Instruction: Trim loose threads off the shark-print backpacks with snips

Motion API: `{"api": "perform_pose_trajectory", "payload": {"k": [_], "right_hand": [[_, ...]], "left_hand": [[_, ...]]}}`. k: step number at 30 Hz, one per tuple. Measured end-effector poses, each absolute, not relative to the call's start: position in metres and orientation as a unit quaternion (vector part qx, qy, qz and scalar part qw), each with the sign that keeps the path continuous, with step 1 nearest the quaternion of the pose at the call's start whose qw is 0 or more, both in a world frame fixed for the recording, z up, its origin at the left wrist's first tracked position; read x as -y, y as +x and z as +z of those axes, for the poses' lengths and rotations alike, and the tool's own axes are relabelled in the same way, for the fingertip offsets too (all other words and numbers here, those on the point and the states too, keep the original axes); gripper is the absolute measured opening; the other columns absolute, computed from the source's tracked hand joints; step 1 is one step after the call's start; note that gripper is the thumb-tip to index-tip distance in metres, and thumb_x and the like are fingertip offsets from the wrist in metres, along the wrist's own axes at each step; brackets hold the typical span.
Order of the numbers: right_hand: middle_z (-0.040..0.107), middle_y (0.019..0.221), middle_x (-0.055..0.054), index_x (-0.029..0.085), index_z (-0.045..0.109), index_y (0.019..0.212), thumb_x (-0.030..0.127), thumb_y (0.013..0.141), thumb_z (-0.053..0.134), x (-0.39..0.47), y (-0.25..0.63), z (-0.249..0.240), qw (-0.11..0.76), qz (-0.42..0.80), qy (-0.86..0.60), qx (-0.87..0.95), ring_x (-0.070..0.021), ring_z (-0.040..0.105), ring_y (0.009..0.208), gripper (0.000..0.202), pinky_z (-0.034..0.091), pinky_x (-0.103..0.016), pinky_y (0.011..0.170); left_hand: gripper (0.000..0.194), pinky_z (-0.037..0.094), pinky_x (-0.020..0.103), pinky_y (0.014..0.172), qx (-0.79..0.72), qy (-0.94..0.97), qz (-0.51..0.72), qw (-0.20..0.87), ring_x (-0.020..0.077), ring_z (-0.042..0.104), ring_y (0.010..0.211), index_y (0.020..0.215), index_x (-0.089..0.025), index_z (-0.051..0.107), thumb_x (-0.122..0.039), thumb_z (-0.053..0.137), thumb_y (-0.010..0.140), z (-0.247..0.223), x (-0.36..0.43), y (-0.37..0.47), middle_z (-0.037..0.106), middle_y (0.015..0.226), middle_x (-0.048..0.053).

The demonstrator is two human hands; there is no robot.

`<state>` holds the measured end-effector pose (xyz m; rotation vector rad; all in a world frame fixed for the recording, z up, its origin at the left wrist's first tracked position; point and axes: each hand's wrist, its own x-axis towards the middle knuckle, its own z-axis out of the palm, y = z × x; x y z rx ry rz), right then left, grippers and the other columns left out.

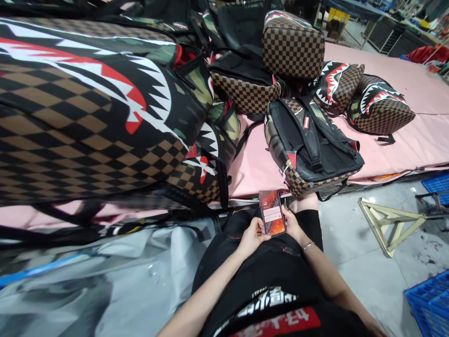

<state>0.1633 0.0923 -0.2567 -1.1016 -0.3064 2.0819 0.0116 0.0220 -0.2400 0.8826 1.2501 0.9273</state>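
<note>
A smartphone (274, 216) with a lit orange and dark screen is held over my lap. My left hand (253, 236) grips its lower left edge, the thumb near the bottom corner. On the other side, my right hand (292, 224) closes round the phone's right edge; a bracelet circles that wrist. Just beyond the phone, a backpack (315, 145) lies with its black straps facing up. To the left, a large checkered backpack (87, 121) with a shark-mouth print looms close to the camera.
More checkered backpacks (293, 47) are piled on the pink-covered table (421, 89). Grey plastic sheeting (140, 276) lies at lower left. A cream metal triangular frame (389, 224) stands on the tiled floor at right, with a blue crate (430, 299) nearer to me.
</note>
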Motion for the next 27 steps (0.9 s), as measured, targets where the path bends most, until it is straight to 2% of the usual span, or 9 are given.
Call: {"api": "perform_pose_trajectory", "payload": {"k": [5, 15, 27], "right_hand": [[0.067, 0.062, -0.001, 0.016, 0.061, 0.076, 0.049, 0.069, 0.067, -0.0952, 0.1636, -0.2588, 0.393, 0.787, -0.452, 0.145, -0.0151, 0.062, 0.057, 0.034, 0.049, -0.026, 0.055], [0.061, 0.051, 0.003, 0.016, 0.060, 0.071, 0.049, 0.066, 0.070, -0.0936, 0.1631, -0.2574, 0.397, 0.775, -0.462, 0.168, -0.0110, 0.055, 0.044, 0.035, 0.043, -0.022, 0.043], [0.064, 0.057, 0.001, 0.016, 0.060, 0.074, 0.047, 0.067, 0.070, -0.0947, 0.1633, -0.2624, 0.384, 0.779, -0.466, 0.166, -0.0137, 0.059, 0.052, 0.033, 0.046, -0.024, 0.050]], "left_hand": [[0.044, 0.042, 0.022, 0.058, -0.554, 0.384, 0.402, 0.620, 0.0072, 0.049, 0.057, 0.078, -0.022, 0.035, -0.013, 0.069, 0.053, -0.2411, -0.0216, 0.0124, 0.045, 0.064, -0.010], [0.051, 0.042, 0.022, 0.060, -0.543, 0.380, 0.412, 0.625, 0.0067, 0.048, 0.058, 0.080, -0.022, 0.035, -0.019, 0.076, 0.050, -0.2440, -0.0229, 0.0107, 0.045, 0.067, -0.010], [0.049, 0.042, 0.024, 0.062, -0.539, 0.388, 0.390, 0.638, 0.0086, 0.049, 0.059, 0.089, -0.019, 0.045, -0.021, 0.075, 0.050, -0.2474, -0.0233, 0.0097, 0.047, 0.065, -0.009]]}}
